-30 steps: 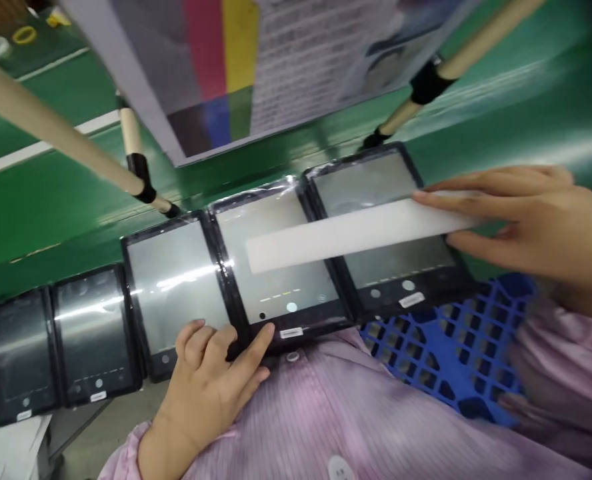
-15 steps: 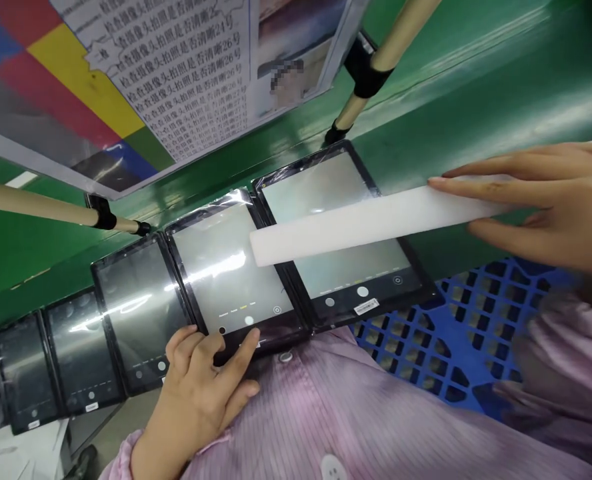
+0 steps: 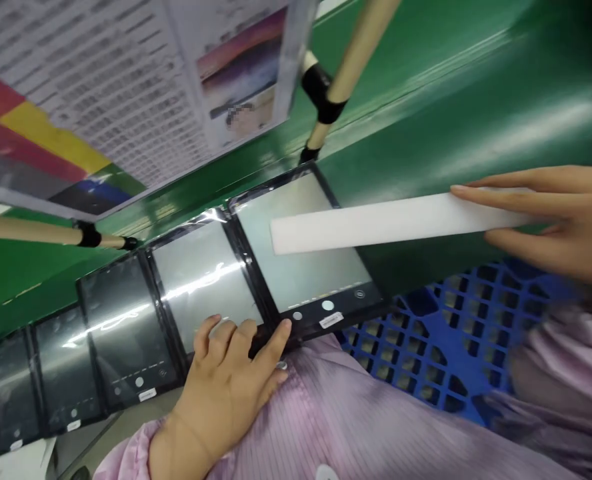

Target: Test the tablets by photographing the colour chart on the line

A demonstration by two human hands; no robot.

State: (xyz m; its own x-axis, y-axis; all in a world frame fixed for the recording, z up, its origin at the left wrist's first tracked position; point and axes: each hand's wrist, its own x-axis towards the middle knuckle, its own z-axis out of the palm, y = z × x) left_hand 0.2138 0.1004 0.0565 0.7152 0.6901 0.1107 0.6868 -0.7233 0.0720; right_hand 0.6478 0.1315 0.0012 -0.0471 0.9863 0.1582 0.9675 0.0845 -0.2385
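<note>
My right hand (image 3: 551, 213) pinches one end of a long white foam strip (image 3: 361, 223). The strip's free end hangs over the rightmost tablet (image 3: 316, 267), whose lit screen shows a camera view with a round white shutter button. My left hand (image 3: 239, 370) lies over the lower edge of the second tablet (image 3: 203, 267), fingers apart. Its index fingertip is at the border between these two tablets; whether it touches the glass I cannot tell. Further left, darker tablets (image 3: 126, 327) stand side by side in a row.
A printed sheet (image 3: 126, 87) with text and colour blocks stands behind the tablets, between beige poles (image 3: 359, 60) with black joints. The bench surface (image 3: 451, 133) is green. A blue plastic pallet (image 3: 426, 333) lies below at right; a white box (image 3: 19, 460) is at lower left.
My left hand has moved right, from the second tablet's shutter button toward the rightmost tablet. The foam strip has shifted right, off the second tablet. The view has turned somewhat.
</note>
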